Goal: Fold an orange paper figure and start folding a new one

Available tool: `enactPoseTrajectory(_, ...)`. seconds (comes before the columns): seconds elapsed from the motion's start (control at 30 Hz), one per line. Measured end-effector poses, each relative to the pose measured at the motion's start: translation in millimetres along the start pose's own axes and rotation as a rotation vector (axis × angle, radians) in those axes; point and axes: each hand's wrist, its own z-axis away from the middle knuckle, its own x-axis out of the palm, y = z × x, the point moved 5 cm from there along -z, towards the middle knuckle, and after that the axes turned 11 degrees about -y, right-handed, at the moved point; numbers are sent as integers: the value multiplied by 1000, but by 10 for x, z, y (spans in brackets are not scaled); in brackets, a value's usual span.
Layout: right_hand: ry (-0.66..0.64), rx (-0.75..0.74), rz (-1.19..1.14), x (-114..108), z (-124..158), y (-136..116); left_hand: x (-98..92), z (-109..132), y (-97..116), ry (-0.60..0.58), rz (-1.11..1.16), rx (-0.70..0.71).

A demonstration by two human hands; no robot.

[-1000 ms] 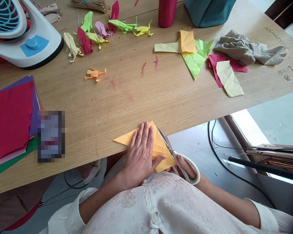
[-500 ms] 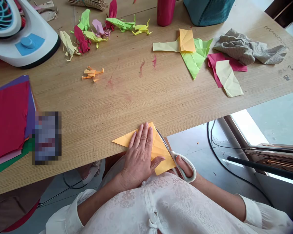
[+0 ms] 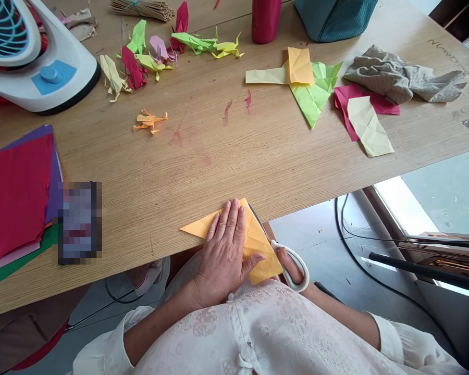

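Observation:
A folded orange paper [image 3: 254, 237] with a pointed left tip lies at the table's front edge, partly over it. My left hand [image 3: 224, 255] rests flat on it, fingers stretched out and pressing it down, thumb apart. White-handled scissors [image 3: 299, 260] are in my right hand [image 3: 292, 266], whose thumb passes through one handle loop. Along the paper's right edge runs the metal blade, mostly covered by the paper. The other fingers of my right hand are hidden below the paper.
A phone [image 3: 79, 224] and stacked coloured sheets [image 3: 17, 192] lie left. Farther back are a fan [image 3: 58, 67], an orange origami figure [image 3: 150, 121], several more folded figures [image 3: 152, 62], a red bottle [image 3: 266, 21], a teal bag [image 3: 336, 21], green folded paper [image 3: 315, 96] and a grey cloth [image 3: 398, 78].
The scissors and my right hand have shifted slightly left and inward along the paper's right edge. My left hand stays flat on the paper. The whole view has moved a little.

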Motion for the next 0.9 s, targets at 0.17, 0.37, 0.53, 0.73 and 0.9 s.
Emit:
enactPoseTrajectory(0.17,-3,-52,-29,-71,-51,85,5,2,-7,-2,1,8)
enactPoseTrajectory(0.37,-11,-35,-43,-22,-112,33,12,6,-9,2,-6,12)
enactPoseTrajectory(0.53,13,-1,-46,68,-107,-67,20,8,-9,2,-4,10)
enactPoseTrajectory(0.73,37,46,-83,158,-70,-130,16,11,-9,9,0,0)
enactPoseTrajectory(0.9,24,-28,91,117,-136,-168,12,8,-6,-4,6,4)
